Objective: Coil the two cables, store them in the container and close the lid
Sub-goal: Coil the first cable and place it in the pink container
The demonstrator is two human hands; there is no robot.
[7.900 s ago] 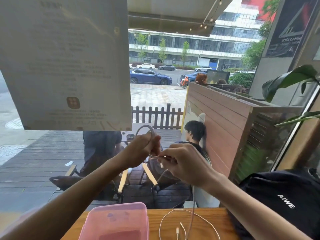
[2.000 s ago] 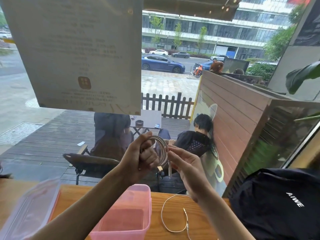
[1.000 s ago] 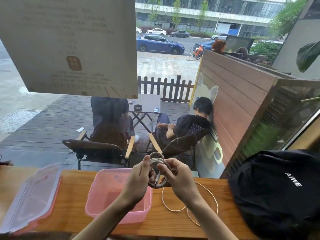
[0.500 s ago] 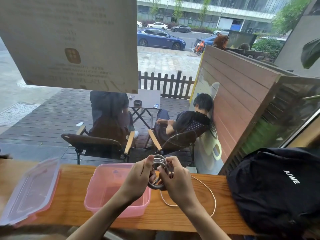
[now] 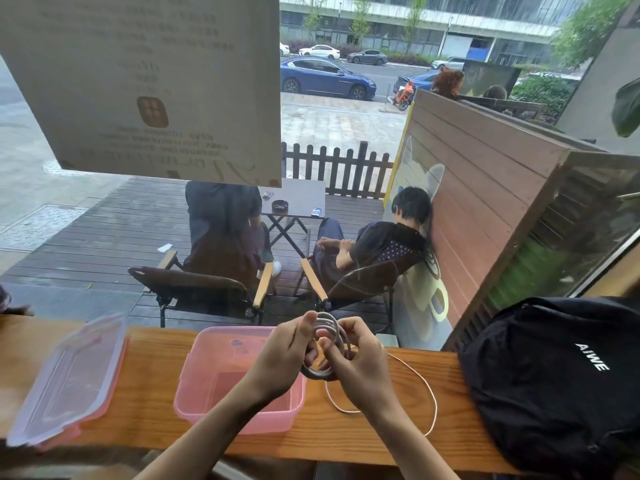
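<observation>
Both hands meet above the wooden worktop (image 5: 398,434), just past the right rim of the pink container (image 5: 204,400). The left hand (image 5: 287,358) has its grip clenched round the left side of the coiled cable (image 5: 327,325), thumb raised along the top of the loops and fingers curled underneath. The right hand (image 5: 360,362) pinches the same coil from its 3 o'clock side, fingers bent in through the ring. The coil is a bundle of several pale grey loops, standing roughly upright between the two hands and clear of the worktop.

The second cable (image 5: 420,379), thin and white, lies loose on the worktop in one wide open loop at about 4 o'clock from the hands (part of it runs under the right wrist, so its ends cannot be made out). The container sits open at about 8 o'clock from the coil, with nothing visible inside. Its lid (image 5: 69,379), clear with pink edging, lies flat on the worktop well to the left, at about 9 o'clock from the container and apart from it.

A black backpack (image 5: 554,379) with white lettering rests at the right end of the worktop, near the loose cable but not touching it.
</observation>
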